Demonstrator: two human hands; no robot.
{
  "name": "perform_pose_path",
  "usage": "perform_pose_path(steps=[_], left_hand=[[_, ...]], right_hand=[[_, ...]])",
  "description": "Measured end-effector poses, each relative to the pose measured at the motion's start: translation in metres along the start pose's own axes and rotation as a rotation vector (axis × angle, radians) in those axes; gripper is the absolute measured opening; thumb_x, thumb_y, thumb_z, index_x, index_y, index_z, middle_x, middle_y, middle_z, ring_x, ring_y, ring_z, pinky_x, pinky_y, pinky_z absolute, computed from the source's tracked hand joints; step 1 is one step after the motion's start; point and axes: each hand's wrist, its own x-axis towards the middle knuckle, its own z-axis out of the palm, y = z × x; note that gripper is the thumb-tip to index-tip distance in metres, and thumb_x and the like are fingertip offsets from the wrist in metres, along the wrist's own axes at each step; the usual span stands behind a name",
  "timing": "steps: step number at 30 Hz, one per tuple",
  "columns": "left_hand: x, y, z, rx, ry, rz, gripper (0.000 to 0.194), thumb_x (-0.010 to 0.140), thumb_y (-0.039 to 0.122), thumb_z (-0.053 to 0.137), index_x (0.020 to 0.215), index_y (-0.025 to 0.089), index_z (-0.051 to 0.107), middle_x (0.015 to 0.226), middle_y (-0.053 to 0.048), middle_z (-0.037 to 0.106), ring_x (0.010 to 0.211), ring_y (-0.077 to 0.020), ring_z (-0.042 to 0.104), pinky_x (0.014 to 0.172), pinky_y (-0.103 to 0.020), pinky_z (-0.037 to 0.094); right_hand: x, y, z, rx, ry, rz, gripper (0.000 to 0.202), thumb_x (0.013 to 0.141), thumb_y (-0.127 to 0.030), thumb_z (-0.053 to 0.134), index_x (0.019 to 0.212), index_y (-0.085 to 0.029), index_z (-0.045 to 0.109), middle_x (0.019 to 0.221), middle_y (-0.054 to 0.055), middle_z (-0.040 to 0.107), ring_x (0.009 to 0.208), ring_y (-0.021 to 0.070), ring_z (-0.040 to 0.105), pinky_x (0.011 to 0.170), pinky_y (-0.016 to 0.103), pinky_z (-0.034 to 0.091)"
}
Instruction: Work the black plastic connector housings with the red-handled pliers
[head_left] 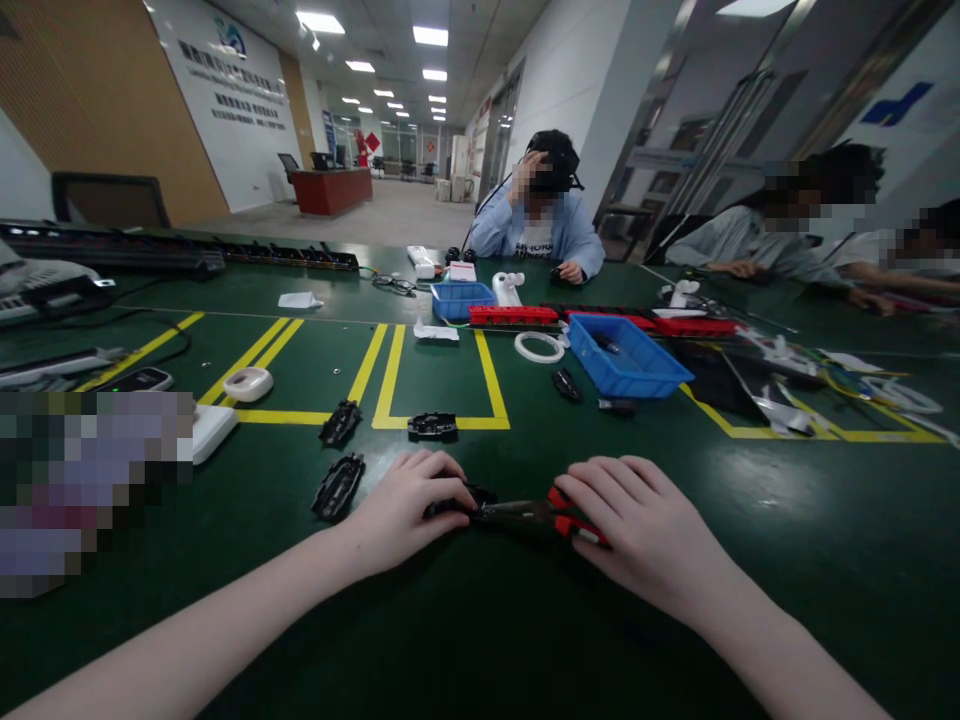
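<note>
My right hand (637, 520) is closed round the red handles of a pair of pliers (517, 511), whose dark jaws point left. Between the fingers of my left hand (420, 500) is a black plastic part (484, 493), mostly covered by them. The plier tips meet this part at my left fingertips; whether they grip it is hidden. Left of my left hand lie two black plastic shells (339, 487), one behind the other, their hollow sides up. Another black shell (433, 426) rests just beyond my left hand, on the yellow tape line.
A blue bin (628, 358) stands beyond my right hand, with a smaller blue bin (461, 300) farther back. A white ring (539, 347), red strips (514, 316) and loose cables lie across the green table (750, 560). Co-workers sit at the far side and right.
</note>
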Motion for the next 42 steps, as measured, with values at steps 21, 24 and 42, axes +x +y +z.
perform_pose_path(steps=[21, 24, 42], left_hand=[[0.03, 0.002, 0.016, -0.068, -0.048, 0.05, 0.016, 0.092, 0.021, 0.062, 0.105, 0.027, 0.067, 0.116, -0.004, 0.057, 0.106, -0.0225, 0.056, 0.092, -0.042, 0.048], [0.027, 0.002, 0.017, -0.073, -0.051, 0.045, 0.016, 0.093, 0.02, 0.06, 0.106, 0.027, 0.067, 0.116, -0.004, 0.057, 0.106, -0.0223, 0.055, 0.092, -0.042, 0.05], [0.025, 0.006, 0.02, -0.036, -0.115, 0.161, 0.02, 0.099, 0.02, 0.045, 0.112, 0.024, 0.06, 0.125, -0.006, 0.055, 0.105, -0.0211, 0.059, 0.087, -0.038, 0.055]], right_hand=[[-0.026, 0.018, 0.018, 0.067, -0.061, 0.1, 0.046, 0.075, -0.021, 0.067, 0.12, -0.017, 0.06, 0.117, 0.015, 0.063, 0.109, 0.0323, 0.057, 0.089, 0.049, 0.047], [-0.032, 0.016, 0.02, 0.111, -0.07, 0.161, 0.045, 0.078, -0.025, 0.065, 0.122, -0.018, 0.06, 0.115, 0.014, 0.063, 0.107, 0.0313, 0.057, 0.087, 0.048, 0.048], [-0.035, 0.0, 0.019, 0.331, 0.039, 0.226, 0.037, 0.083, -0.026, 0.059, 0.117, -0.013, 0.062, 0.1, 0.011, 0.068, 0.084, 0.0206, 0.063, 0.068, 0.034, 0.052]])
